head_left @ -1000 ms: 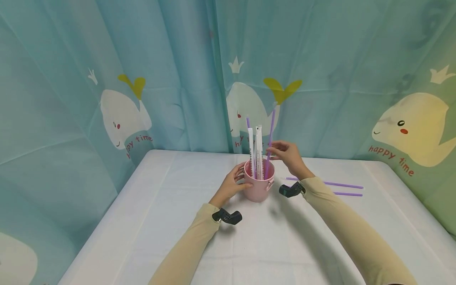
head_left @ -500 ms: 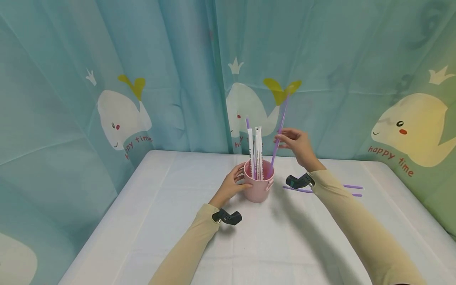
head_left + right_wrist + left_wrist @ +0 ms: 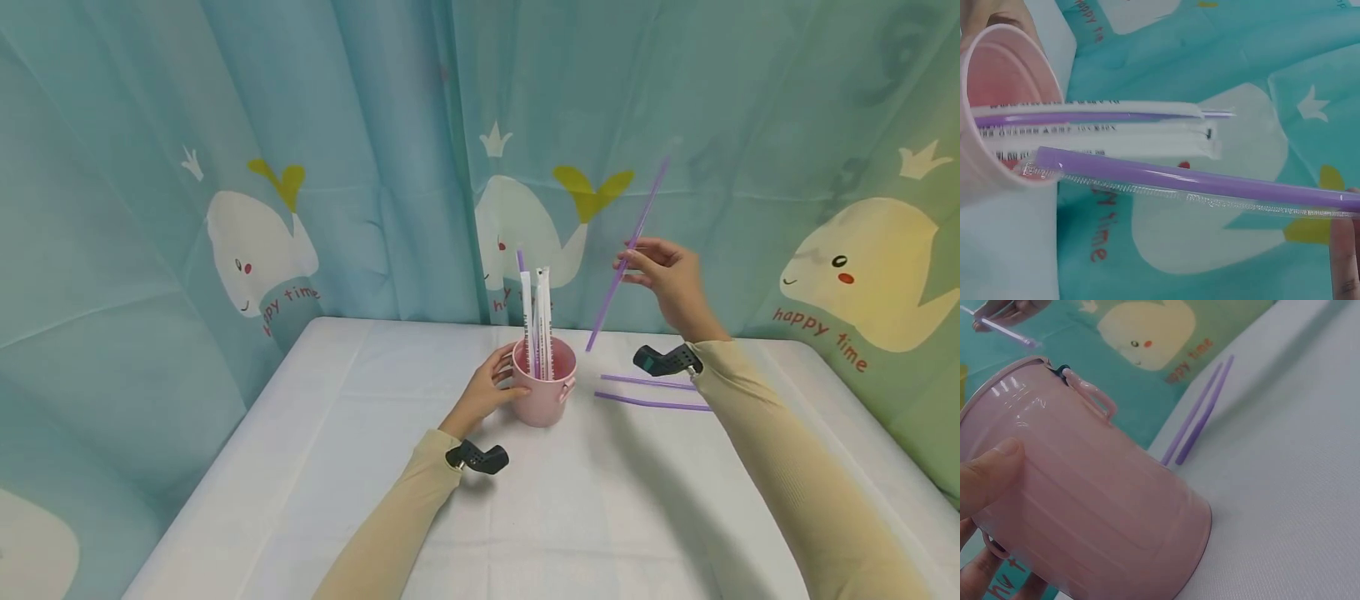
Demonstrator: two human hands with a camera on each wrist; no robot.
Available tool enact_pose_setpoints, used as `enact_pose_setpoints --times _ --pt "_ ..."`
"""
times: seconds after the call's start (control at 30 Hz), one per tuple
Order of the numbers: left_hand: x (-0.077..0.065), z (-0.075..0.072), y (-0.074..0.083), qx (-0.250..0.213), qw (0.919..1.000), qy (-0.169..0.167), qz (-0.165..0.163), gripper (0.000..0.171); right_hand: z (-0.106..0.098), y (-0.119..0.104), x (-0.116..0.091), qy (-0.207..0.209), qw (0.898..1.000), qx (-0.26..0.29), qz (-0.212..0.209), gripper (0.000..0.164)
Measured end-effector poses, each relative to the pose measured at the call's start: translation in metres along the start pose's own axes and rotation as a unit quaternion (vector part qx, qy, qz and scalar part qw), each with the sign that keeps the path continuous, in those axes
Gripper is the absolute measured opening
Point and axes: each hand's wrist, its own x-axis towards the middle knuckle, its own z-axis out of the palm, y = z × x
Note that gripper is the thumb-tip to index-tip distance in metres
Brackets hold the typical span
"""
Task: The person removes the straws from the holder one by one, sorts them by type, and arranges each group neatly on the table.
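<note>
My left hand (image 3: pixel 483 396) grips the side of a pink bucket-shaped cup (image 3: pixel 542 406), thumb in front and fingers behind. Several straws stand in the cup: white paper-wrapped straws (image 3: pixel 545 321) and a purple one (image 3: pixel 521 261). Up and to the right of the cup, my right hand (image 3: pixel 671 279) pinches a purple straw (image 3: pixel 647 208), tilted and off the table. In the right wrist view this straw (image 3: pixel 1179 178) shows a clear plastic wrapper. Only a bit of the right hand's fingers (image 3: pixel 1344 256) appears there.
Two purple straws (image 3: pixel 652 405) lie on the white-covered table (image 3: pixel 360 500) to the right of the cup, partly hidden by the right forearm. A blue-green curtain (image 3: pixel 390 167) with whale prints hangs behind the table's back edge.
My right hand has lifted the purple straw out of the cup and carried it up and to the right, tilting it further. The left hand and cup have stayed in place.
</note>
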Motion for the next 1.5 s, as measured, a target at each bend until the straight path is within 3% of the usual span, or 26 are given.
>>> enact_pose_setpoints --times 0.23,0.5,0.7,0.8,0.93,1.13,1.23,1.5 --pt "0.001 0.003 -0.003 0.015 0.9999 0.008 -0.002 0.078 -0.023 -0.012 -0.005 -0.034 0.999 -0.008 -0.008 0.020" --pt "0.000 0.003 -0.001 0.019 0.9997 0.011 0.007 0.078 -0.057 -0.017 -0.016 -0.043 0.992 -0.115 0.032 0.020" --pt "0.000 0.003 -0.001 0.014 0.9998 0.010 0.002 0.078 -0.081 -0.014 -0.028 -0.045 0.961 -0.266 0.069 0.018" --pt "0.000 0.003 0.000 0.010 0.9999 0.004 -0.001 0.079 -0.092 -0.011 -0.034 -0.053 0.945 -0.313 0.081 0.016" --pt "-0.007 0.002 0.012 0.007 1.0000 -0.004 -0.005 0.079 -0.104 -0.005 -0.041 -0.072 0.932 -0.344 0.092 0.009" --pt "-0.019 0.002 0.028 0.010 0.9999 -0.008 -0.005 0.076 -0.118 0.006 -0.053 -0.121 0.916 -0.369 0.100 0.030" --pt "-0.021 0.002 0.030 0.012 0.9999 -0.006 -0.004 0.076 -0.122 0.012 -0.059 -0.133 0.905 -0.385 0.119 0.032" --pt "-0.020 0.000 0.028 0.013 0.9999 -0.006 -0.001 0.077 -0.131 0.033 -0.070 -0.172 0.861 -0.450 0.162 0.032"
